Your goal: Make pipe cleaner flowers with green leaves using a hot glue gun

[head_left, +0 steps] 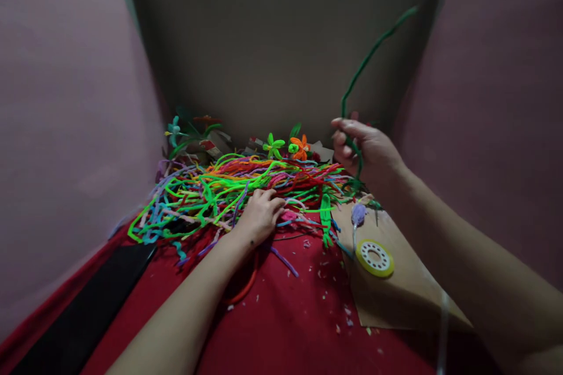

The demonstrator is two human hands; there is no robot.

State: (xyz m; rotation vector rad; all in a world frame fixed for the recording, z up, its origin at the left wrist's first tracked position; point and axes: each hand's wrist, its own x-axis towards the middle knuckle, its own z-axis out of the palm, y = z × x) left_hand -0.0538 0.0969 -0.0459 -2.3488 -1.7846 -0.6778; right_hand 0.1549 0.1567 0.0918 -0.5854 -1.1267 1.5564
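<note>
My right hand (367, 143) is raised at the right, its fingers pinched around a dark green pipe cleaner (358, 73). The long end rises in a bent curve toward the upper right, while the short end hangs below my fingers. Lower and to the left, my left hand (260, 214) rests on a tangled pile of colourful pipe cleaners (220, 187), palm down. Its fingers look slightly bent and apart, with the tips partly hidden among the strands. Beside the pile lies a bundled green pipe-cleaner piece (325, 217).
A brown board (373, 304) at the right carries a yellow-rimmed tape roll (375, 258) and a purple pipe-cleaner bud (358, 214). Green (273, 145) and orange (299, 147) flowers stand behind the pile. A black strip (88, 304) lies on the red cloth (281, 328). Pink walls flank both sides.
</note>
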